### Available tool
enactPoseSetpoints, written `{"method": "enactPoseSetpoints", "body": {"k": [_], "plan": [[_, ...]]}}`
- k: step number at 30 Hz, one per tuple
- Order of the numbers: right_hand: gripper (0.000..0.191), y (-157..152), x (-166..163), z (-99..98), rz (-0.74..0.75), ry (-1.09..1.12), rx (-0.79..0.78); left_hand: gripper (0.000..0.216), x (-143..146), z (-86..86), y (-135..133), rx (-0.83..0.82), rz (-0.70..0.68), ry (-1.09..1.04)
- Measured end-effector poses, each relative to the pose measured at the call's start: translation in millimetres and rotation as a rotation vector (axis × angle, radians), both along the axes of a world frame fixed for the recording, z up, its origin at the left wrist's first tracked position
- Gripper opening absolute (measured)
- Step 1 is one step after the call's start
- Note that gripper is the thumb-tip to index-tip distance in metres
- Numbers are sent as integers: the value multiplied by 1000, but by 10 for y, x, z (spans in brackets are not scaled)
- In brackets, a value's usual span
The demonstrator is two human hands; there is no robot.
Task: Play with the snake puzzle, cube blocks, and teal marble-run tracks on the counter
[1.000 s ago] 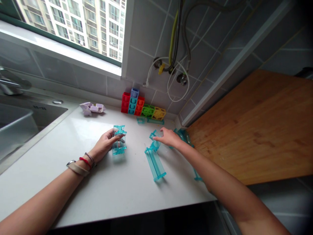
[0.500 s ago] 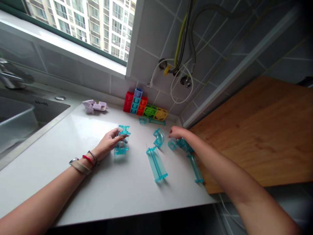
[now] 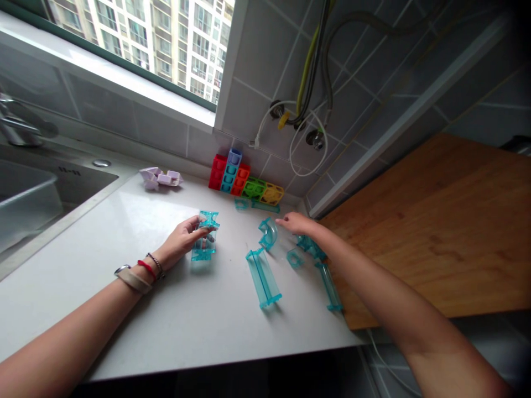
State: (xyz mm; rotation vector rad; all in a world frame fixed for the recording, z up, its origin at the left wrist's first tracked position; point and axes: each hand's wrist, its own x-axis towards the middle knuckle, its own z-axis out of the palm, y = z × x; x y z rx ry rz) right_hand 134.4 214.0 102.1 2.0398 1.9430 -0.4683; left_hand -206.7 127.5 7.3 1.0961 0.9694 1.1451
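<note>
White countertop (image 3: 166,331) with translucent teal pieces (image 3: 264,279), lilac object (image 3: 161,178), multicoloured blocks (image 3: 240,181).

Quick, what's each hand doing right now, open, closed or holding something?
Left hand: closed around a clear teal piece.
Right hand: near the curved teal piece; whether it's open or closed can't be told.

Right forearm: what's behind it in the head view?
The right forearm crosses the wooden board, which shows on both sides. Near the right hand, a teal cluster shows, seemingly partly covered. Whatever lies directly behind the forearm can't be seen.
</note>
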Motion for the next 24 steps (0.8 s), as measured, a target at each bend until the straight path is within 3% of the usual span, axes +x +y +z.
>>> {"method": "enactPoseSetpoints", "body": {"k": [4, 7, 10, 16, 24], "plan": [[72, 123, -176, -122, -36, 71, 44, 40, 1, 11, -4, 1, 1, -11], [60, 187, -224, -211, -83, 98, 3, 40, -4, 3, -2, -8, 2, -18], [50, 252, -166, -221, -131, 100, -1, 40, -9, -13, 4, -7, -3, -14], [50, 290, -58, -223, -156, 59, -5, 39, -8, -63, 21, 19, -5, 11], [45, 348, 149, -227, -155, -139, 83, 39, -12, -67, 24, 37, -10, 27]]}}
